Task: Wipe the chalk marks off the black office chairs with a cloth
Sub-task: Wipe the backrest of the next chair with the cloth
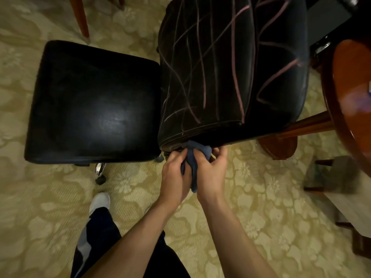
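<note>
We are gripping the bunched blue cloth (195, 157) in both hands (193, 173) at the near edge of the chalk-scribbled right chair (230, 67), its marks seemingly untouched, while the left chair (94, 103) is looking clean.

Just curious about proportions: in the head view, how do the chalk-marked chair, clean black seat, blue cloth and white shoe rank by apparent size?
1. Chalk-marked chair
2. Clean black seat, nearly as big
3. Blue cloth and white shoe: too alike to rank

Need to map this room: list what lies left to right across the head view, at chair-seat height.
Clean black chair seat → chalk-marked black chair → round wooden table at the right edge.
</note>
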Demonstrator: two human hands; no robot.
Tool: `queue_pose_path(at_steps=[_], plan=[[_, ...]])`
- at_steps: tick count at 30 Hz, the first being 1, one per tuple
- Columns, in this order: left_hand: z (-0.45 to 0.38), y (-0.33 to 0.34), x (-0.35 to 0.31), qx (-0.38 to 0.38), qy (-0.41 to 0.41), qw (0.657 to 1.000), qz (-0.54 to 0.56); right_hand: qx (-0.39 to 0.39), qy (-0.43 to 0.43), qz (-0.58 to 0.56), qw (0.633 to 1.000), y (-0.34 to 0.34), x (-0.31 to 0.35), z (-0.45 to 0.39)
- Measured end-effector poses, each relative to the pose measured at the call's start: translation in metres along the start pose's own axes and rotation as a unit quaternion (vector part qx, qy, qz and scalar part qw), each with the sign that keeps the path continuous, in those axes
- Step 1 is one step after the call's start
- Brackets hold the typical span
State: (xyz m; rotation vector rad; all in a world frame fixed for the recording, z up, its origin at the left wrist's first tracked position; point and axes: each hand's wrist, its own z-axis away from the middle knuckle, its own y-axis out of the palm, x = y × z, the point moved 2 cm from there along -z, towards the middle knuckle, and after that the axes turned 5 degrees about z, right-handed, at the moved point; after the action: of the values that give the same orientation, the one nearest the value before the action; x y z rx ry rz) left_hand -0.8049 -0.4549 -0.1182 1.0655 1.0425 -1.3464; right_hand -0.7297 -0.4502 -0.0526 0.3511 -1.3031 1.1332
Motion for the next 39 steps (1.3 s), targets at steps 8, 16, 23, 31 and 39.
queue_pose_path(at_steps=[8,16,23,31,39], plan=[[0.015,0.003,-0.015,-0.046,0.025,0.999,0.014,-0.038,-0.123,0.179,0.975,-0.033,0.01,0.0],[0.007,0.018,0.009,-0.076,0.159,0.984,-0.028,-0.054,-0.286,0.111,0.95,-0.03,-0.017,-0.015],[-0.026,0.031,0.038,-0.154,0.342,0.927,-0.007,-0.123,-0.411,0.023,0.903,-0.014,-0.044,-0.037],[-0.054,0.025,0.065,-0.144,0.441,0.886,-0.024,-0.1,-0.546,-0.088,0.827,0.021,-0.084,-0.084],[-0.074,0.033,0.099,-0.113,0.473,0.873,0.044,-0.053,-0.564,-0.168,0.807,0.033,-0.109,-0.107]])
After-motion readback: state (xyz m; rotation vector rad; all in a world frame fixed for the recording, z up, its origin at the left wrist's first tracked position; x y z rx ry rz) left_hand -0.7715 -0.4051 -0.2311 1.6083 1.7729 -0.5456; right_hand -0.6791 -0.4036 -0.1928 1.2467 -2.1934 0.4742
